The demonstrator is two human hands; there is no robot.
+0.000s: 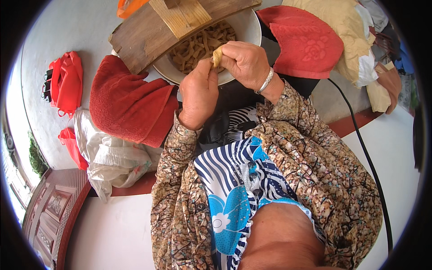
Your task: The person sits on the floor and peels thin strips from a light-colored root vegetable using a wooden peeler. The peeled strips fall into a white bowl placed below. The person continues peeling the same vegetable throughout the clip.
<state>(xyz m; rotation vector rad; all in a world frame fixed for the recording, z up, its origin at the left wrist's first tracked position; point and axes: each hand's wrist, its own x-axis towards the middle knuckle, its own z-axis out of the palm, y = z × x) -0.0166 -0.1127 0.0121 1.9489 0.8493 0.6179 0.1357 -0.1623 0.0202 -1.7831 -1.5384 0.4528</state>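
My left hand point(199, 91) and my right hand point(246, 64) meet over the near rim of a pale metal basin point(249, 30). Between their fingertips is a curled, yellowish-brown strip point(217, 56) of what looks like food; both hands pinch it. A silvery bracelet is on my right wrist. Many similar brown strips point(202, 44) lie in the basin below. A wooden board point(145, 40) with a lighter wood piece point(180, 15) on it spans the basin's far left side and hides part of it.
Red towels point(131, 101) point(303, 44) drape over my knees on both sides of the basin. Red bags point(67, 82) and a whitish plastic sack point(114, 158) lie at the left. A tan sack point(324, 17) sits at the upper right. A black cable point(366, 152) runs down the right side.
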